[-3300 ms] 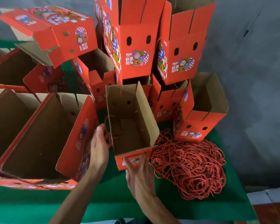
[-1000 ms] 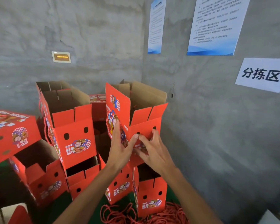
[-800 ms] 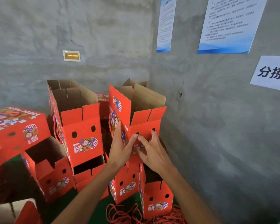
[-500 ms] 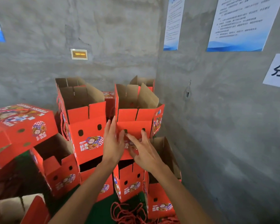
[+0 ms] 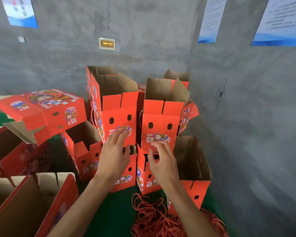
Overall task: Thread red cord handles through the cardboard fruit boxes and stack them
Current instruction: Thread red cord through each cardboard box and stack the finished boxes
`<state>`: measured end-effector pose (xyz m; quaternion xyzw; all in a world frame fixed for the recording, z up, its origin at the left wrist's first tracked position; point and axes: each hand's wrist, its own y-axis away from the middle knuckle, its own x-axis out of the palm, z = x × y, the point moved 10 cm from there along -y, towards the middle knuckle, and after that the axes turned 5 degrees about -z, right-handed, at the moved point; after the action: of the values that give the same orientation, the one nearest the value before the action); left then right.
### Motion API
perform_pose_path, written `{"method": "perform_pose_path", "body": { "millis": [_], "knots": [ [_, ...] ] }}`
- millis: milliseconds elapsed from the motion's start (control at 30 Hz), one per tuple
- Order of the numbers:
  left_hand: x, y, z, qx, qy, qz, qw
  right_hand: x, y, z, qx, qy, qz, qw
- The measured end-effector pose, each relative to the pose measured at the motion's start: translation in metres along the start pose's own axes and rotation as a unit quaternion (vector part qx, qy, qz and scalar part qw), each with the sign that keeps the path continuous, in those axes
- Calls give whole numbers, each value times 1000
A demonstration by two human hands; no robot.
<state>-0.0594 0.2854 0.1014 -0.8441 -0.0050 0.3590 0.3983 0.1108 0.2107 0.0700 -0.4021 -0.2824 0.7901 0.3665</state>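
A bare grey concrete corner (image 5: 161, 40) hung with printed notices backed a green table (image 5: 114, 209) crowded with red fruit boxes. The box just stacked (image 5: 162, 117) stood upright on the top tier, flaps open to the ceiling, its long axis vertical, seated on a lower box (image 5: 147, 177) beside a taller neighbour (image 5: 116, 108). It lay straight ahead of and slightly above the right hand (image 5: 162, 163), which was the nearer; whether the fingertips touched the printed face could not be told through the blur. That hand's fingers were loosely spread and half bent, gripping nothing. The left hand (image 5: 114, 154) reached forward with fingers nearly straight, lying flat near the lower edge of the neighbouring box, also holding nothing. Both forearms stretched out from below, roughly parallel. Judging by this, the stacking step looked finished, and the heap of red cord (image 5: 154, 219) waited near the table's front edge, beneath the right forearm.
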Motion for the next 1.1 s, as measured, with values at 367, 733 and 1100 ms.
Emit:
{"method": "perform_pose_path", "body": {
  "millis": [367,733,1100],
  "knots": [
    [-10,127,131,-200,-142,211,946,112,175,-75,136,43,224,964],
    [-50,138,141,-145,-209,114,960,154,292,-112,137,159,452,867],
    [-60,159,170,-333,-174,217,901,166,280,-83,210,9,416,885]
  ]
}}
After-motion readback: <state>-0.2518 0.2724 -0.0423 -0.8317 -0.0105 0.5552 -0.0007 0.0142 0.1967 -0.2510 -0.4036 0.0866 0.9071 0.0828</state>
